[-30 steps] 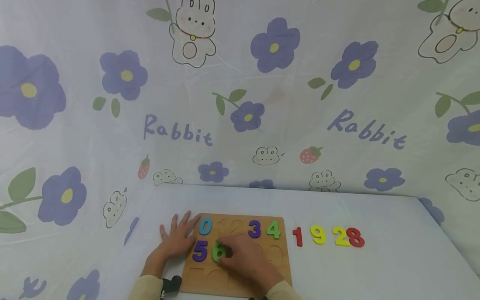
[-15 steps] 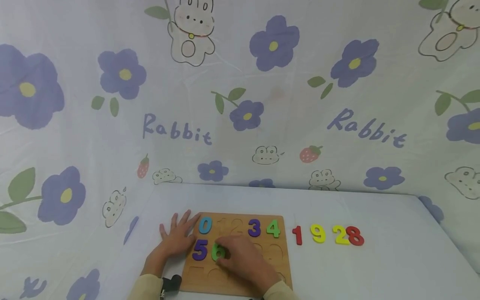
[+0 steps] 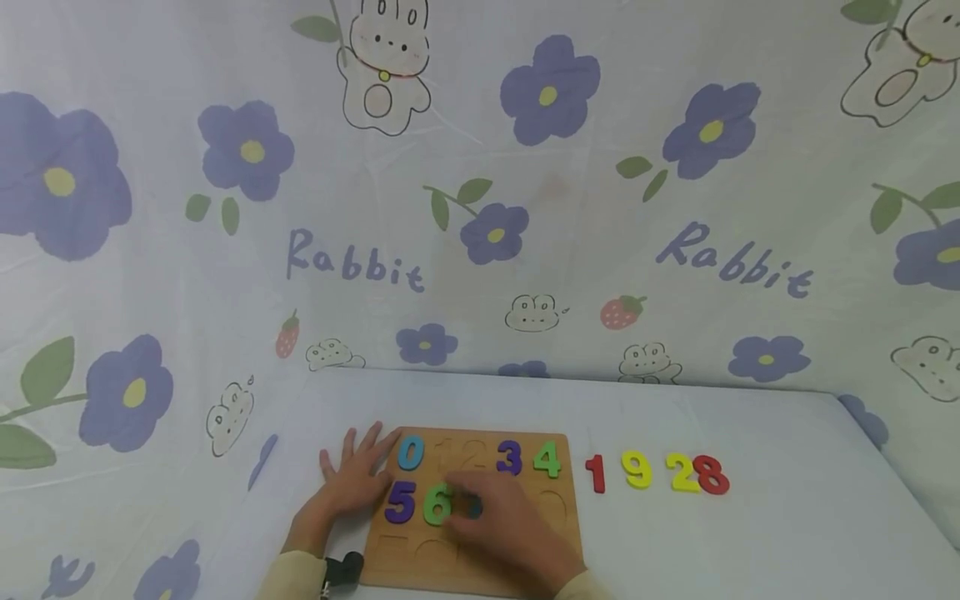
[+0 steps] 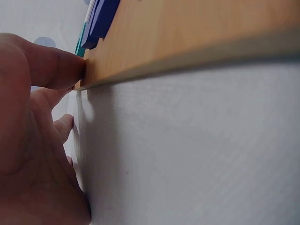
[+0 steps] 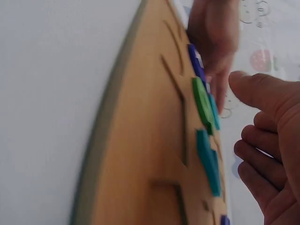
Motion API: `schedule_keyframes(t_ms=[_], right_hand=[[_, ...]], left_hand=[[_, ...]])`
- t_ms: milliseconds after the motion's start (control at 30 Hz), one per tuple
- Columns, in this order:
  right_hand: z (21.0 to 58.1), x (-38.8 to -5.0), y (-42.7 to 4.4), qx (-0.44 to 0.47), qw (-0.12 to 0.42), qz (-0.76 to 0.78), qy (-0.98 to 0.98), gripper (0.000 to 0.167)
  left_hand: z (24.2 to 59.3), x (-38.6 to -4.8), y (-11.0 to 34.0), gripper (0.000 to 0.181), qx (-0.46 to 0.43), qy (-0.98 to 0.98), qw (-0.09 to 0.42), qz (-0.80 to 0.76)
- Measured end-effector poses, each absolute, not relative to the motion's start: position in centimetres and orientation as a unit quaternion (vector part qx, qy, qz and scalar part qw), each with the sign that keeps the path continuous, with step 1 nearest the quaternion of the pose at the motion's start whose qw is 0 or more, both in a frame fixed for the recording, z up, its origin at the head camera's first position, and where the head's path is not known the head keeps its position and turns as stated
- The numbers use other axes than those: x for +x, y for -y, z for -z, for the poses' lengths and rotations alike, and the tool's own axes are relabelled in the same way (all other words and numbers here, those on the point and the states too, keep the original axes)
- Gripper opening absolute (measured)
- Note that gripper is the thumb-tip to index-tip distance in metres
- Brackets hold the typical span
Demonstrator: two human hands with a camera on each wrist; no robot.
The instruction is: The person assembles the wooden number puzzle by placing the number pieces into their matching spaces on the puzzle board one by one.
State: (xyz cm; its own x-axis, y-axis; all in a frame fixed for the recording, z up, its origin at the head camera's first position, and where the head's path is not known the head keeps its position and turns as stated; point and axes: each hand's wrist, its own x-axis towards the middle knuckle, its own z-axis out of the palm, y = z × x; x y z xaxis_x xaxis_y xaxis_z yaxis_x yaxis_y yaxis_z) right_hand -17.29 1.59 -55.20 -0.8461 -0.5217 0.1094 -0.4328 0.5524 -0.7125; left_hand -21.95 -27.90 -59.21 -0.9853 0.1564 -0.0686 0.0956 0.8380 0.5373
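A wooden number board (image 3: 405, 573) lies on the white table. My left hand (image 3: 354, 482) rests at its left edge with fingers spread; in the left wrist view the thumb (image 4: 61, 68) touches the board's edge. Above the board's middle row is my right hand (image 3: 506, 521), thumb and fingers apart, holding nothing. Just left of it the green number 6 (image 3: 430, 507) sits in the board, beside the purple 5 (image 3: 397, 503). A teal number 7 (image 5: 208, 161), partly hidden by the right hand in the head view, stands right of the 6.
A blue 0 (image 3: 402, 455), purple 3 (image 3: 513, 459) and green 4 (image 3: 552, 461) are in the top row. Right of the board lie a loose red 1 (image 3: 597, 474), yellow 9 (image 3: 646, 472), yellow 2 (image 3: 680, 477) and red 8 (image 3: 716, 477). A patterned curtain (image 3: 480, 167) hangs behind.
My right hand has let go of the green 6 and moved slightly right, uncovering more of it. The left hand stays where it was.
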Motion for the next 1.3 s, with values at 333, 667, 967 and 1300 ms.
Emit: schedule_keyframes(t_ms=[333, 667, 967, 1300], right_hand=[[52.9, -16.0, -7.4, -0.247, 0.034, 0.393, -0.885, 0.056], [52.1, -14.1, -14.3, -0.238, -0.007, 0.362, -0.901, 0.052], [51.1, -12.5, -20.3, -0.188, 0.020, 0.340, -0.921, 0.060], [50.3, -11.4, -26.7, -0.088, 0.062, 0.300, -0.948, 0.073]], left_hand=[[59.0, -21.6, 27.7, 0.071, 0.060, -0.956, 0.064, -0.281], [59.0, -21.6, 27.5, 0.071, 0.054, -0.956, 0.065, -0.281], [58.9, -21.8, 27.6, 0.070, 0.057, -0.956, 0.067, -0.281], [58.6, -21.8, 27.8, 0.070, 0.063, -0.954, 0.056, -0.286]])
